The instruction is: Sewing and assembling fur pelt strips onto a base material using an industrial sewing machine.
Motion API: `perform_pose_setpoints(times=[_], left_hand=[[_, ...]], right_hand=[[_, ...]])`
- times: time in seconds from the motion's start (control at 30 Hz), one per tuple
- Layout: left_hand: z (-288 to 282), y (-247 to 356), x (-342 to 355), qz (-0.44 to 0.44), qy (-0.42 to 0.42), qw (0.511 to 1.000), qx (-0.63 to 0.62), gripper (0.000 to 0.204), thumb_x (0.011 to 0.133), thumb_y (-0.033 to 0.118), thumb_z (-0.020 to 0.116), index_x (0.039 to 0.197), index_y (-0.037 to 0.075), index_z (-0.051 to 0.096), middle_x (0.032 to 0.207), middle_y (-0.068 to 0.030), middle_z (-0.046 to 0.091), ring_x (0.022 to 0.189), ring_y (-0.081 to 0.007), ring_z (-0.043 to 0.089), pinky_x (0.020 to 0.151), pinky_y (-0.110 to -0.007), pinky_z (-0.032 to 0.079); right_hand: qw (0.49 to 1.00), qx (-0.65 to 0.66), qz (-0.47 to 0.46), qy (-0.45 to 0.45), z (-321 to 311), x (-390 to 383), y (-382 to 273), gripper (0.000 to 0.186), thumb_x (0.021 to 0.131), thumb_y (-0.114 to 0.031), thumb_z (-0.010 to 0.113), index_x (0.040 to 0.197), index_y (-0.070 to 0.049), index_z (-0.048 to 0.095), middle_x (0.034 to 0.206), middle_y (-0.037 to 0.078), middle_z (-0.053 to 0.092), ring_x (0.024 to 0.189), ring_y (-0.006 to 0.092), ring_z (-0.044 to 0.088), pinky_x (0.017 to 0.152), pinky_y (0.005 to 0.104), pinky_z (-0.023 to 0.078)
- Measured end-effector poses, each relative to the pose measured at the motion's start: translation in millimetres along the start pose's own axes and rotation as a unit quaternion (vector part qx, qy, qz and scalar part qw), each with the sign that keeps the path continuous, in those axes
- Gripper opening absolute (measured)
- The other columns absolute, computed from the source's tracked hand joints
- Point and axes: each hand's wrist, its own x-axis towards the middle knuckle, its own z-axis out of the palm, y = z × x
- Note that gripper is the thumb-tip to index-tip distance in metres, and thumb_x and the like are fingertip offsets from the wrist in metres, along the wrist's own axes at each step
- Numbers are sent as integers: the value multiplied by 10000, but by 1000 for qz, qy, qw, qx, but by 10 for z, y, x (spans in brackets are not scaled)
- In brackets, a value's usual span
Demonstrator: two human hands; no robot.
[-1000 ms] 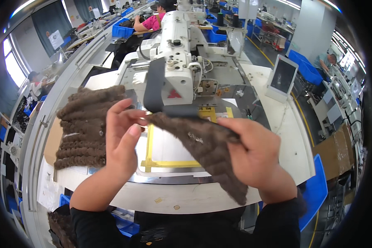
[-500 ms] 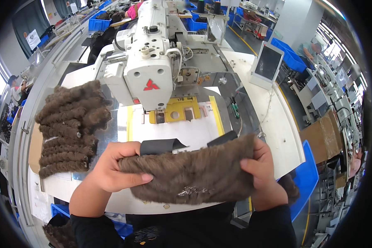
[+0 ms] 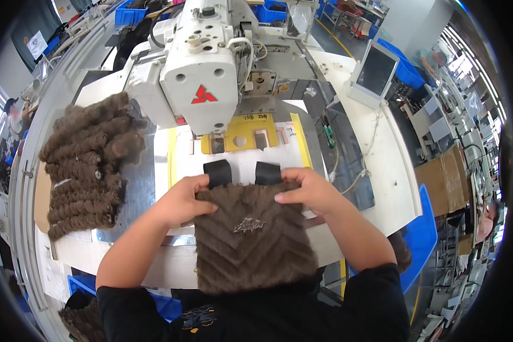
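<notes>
A brown fur panel (image 3: 256, 251) with a small silvery embroidered mark hangs in front of me over the near edge of the table. At its top left corner my left hand (image 3: 187, 199) pinches it, beside a black strap end (image 3: 218, 173). My right hand (image 3: 306, 192) grips the top right corner, near a second black strap end (image 3: 268, 172). Just beyond the straps lies a yellow template plate (image 3: 239, 141) with cutouts, on a white sheet edged with yellow strips. The white sewing machine head (image 3: 202, 85) stands over that plate.
Folded brown fur pieces (image 3: 85, 171) are stacked at the left. A tablet-like screen (image 3: 372, 71) stands at the right rear of the table. Green-handled snips (image 3: 328, 135) lie right of the template. A blue bin (image 3: 420, 245) is at the right, and a cord runs along the tabletop.
The fur panel has gone from bunched and held wide to spread flat, hanging down. Both hands have come closer together along its top edge, and the straps now point away from me.
</notes>
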Motion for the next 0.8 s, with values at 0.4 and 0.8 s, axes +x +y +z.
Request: perform_pose_setpoints(times=[0.4, 0.8], left_hand=[[-78, -74, 393, 57, 269, 962, -6, 676, 879, -75, 707, 1496, -41, 434, 877, -38, 684, 733, -97, 620, 634, -245, 496], [-514, -41, 513, -4, 396, 904, 164, 496, 836, 22, 752, 1281, -101, 572, 713, -113, 685, 621, -196, 676, 591, -341, 521]], right_hand=[[979, -61, -124, 149, -37, 440, -91, 259, 911, -43, 765, 1150, 21, 689, 955, -6, 716, 818, 65, 620, 719, 250, 490], [912, -287, -57, 287, -490, 625, -179, 235, 890, -89, 773, 769, 17, 601, 654, 75, 668, 556, 138, 631, 509, 320, 487]])
